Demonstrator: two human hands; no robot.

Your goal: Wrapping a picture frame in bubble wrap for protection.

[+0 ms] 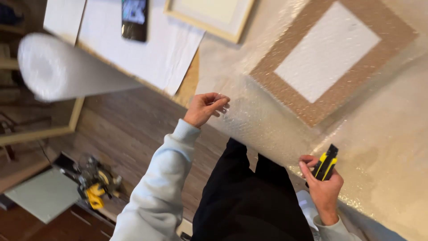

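The left hand (206,108) pinches the bubble wrap (263,129) edge. The right hand (323,185) grips a yellow-and-black utility knife (326,162) at that sheet's edge.

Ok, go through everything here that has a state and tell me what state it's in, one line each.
left hand: pinching the bubble wrap's edge
right hand: gripping the utility knife
utility knife: held upright; blade not visible
bubble wrap: spread over the framed panel
framed panel: lying flat, covered
foam roll: partly unrolled
phone: screen lit
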